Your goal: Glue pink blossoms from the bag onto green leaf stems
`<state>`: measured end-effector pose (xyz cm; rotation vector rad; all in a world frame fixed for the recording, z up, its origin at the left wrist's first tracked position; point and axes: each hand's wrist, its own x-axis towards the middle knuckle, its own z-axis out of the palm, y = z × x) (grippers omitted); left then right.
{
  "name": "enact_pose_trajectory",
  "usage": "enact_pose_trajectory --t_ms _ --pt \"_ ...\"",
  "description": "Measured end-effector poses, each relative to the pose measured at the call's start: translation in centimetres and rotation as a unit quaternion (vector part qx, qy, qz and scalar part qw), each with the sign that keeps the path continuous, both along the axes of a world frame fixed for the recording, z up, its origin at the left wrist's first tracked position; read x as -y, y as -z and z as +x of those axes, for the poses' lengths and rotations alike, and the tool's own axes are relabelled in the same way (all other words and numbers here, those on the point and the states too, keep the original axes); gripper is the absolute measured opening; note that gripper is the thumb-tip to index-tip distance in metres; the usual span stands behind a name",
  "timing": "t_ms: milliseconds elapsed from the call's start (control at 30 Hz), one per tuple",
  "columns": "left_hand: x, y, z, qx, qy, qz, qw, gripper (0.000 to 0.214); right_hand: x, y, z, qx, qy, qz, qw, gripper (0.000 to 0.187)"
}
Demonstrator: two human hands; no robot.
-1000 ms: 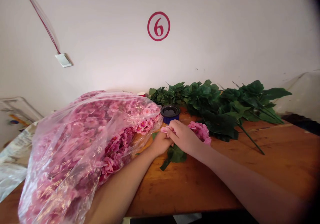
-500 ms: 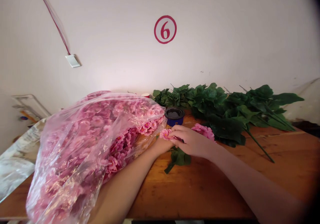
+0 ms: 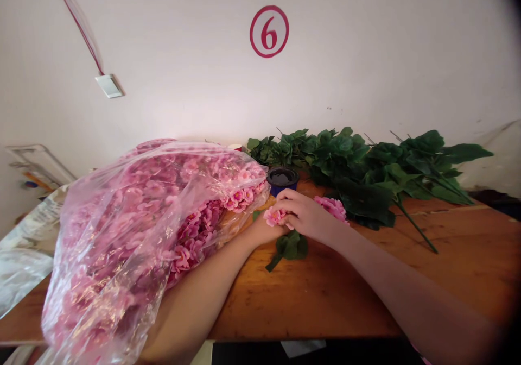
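My right hand is closed with its fingers curled round a pink artificial flower, just in front of the blue pot. Against it, from the left, comes my left hand, its fingers largely hidden behind the flower and the right hand. Below both hands a green leaf shows; whether it is held or lies on the table, I cannot tell. More pink blossoms show just beyond my right wrist. The blue pot with a dark round top stands behind my fingers.
A large clear plastic bag full of pink flowers covers the left of the wooden table. Green leafy stems lie heaped at the back right, one stem reaching forward. The wall stands behind.
The whole view has shifted, so the scene sits slightly higher. The pink flower has turned a little and moved slightly right between my hands, which stay together.
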<state>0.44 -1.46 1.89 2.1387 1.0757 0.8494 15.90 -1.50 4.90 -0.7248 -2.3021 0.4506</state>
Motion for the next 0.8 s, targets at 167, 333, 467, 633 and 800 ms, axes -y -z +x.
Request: enact_pose_trajectory --t_ms 167,333,467,633,800 --pt "-0.5 0.8 0.0 -0.019 -0.037 -0.039 0.998 0.008 -0.5 0.2 0.1 -0.03 -0.004 -0.005 1.0 0.026" --pt "-0.5 0.6 -0.1 0.022 -0.064 -0.1 0.993 0.005 -0.8 0.8 0.0 -0.037 0.028 -0.026 0.999 0.02" --pt "-0.3 0.3 0.0 0.064 -0.076 -0.126 0.987 0.006 -0.6 0.9 -0.3 -0.024 0.074 -0.035 0.996 0.02" --pt "-0.1 0.2 0.1 0.105 -0.071 -0.122 0.984 0.008 -0.2 1.0 -0.5 -0.033 0.108 -0.035 0.993 0.015" --pt "-0.6 0.8 0.2 0.103 -0.055 -0.071 0.991 0.013 -0.2 1.5 -0.6 -0.055 0.115 0.009 0.992 0.02"
